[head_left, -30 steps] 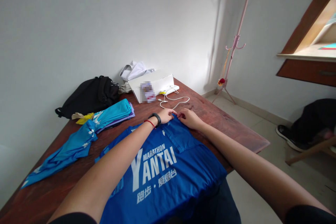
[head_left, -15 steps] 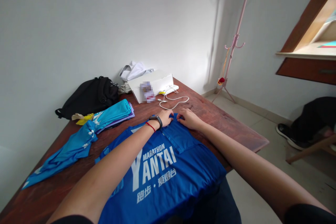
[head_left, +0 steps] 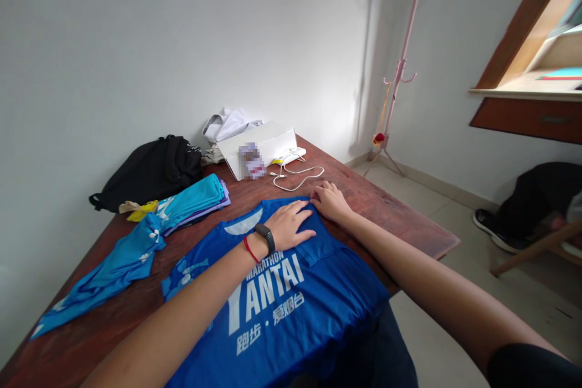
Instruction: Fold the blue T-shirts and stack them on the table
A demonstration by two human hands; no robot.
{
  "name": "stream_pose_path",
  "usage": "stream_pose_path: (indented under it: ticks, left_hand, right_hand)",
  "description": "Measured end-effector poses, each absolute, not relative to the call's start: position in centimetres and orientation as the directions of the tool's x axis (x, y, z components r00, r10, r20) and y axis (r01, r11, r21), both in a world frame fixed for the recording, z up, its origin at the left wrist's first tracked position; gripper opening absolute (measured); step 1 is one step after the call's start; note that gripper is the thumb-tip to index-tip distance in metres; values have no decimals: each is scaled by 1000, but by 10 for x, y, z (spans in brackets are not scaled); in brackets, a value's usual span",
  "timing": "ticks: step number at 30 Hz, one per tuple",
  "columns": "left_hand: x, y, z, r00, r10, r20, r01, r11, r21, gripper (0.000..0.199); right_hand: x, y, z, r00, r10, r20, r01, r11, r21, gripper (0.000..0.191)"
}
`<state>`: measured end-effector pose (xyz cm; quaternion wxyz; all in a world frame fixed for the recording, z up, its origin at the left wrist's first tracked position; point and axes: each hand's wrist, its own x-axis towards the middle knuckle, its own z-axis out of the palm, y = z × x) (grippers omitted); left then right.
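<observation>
A blue T-shirt (head_left: pixel 268 309) with white "Marathon Yantai" lettering lies spread over the near part of the wooden table, its collar facing away from me. Its lower end hangs toward my lap. My left hand (head_left: pixel 291 225), wearing a black band and a red cord at the wrist, rests flat on the chest of the shirt with fingers spread. At the far right shoulder corner, my right hand (head_left: pixel 331 201) has its fingers bent and closed on the edge of the fabric. The right sleeve lies folded inward across the shirt.
On the wooden table (head_left: pixel 386 212) lie a light-blue garment (head_left: pixel 113 267), folded clothes (head_left: pixel 200 197), a black backpack (head_left: pixel 140 173), a white box (head_left: pixel 264 139) and a white cable (head_left: pixel 300 185). A pink coat stand (head_left: pixel 409 30) and a person's shoe (head_left: pixel 493 230) are beyond the table.
My left hand has let go of the shirt's top edge and moved nearer, flattening onto the chest. My right hand stays at the shoulder corner. The view has shifted slightly.
</observation>
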<state>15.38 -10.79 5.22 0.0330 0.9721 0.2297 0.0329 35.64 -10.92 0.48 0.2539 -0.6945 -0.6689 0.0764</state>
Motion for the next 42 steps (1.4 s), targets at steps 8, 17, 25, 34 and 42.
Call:
stream_pose_path:
  ticks: [8,17,25,34,42]
  left_hand:
    - [154,-140,27,906,416,-70,422,-892,162,71]
    - [149,-155,29,893,444,-76,451,-876,174,80]
    - [122,-192,38,933,347,-94,359,-902,240,76]
    - [105,-206,33,925,372,-80,379,-883,276,76]
    - [85,-207,39,929,362,-76,364,-859,359,71]
  right_hand:
    - [358,-104,-1,93,943,318,852,90,-515,9]
    - [356,-100,-7,-69,944,324,866,218,-450,11]
    - [356,-101,-8,-21,953,301,895,152,-418,14]
    - [353,-102,-9,-19,957,291,912,136,-388,17]
    - [365,-94,-25,-54,945,323,893,191,-408,22]
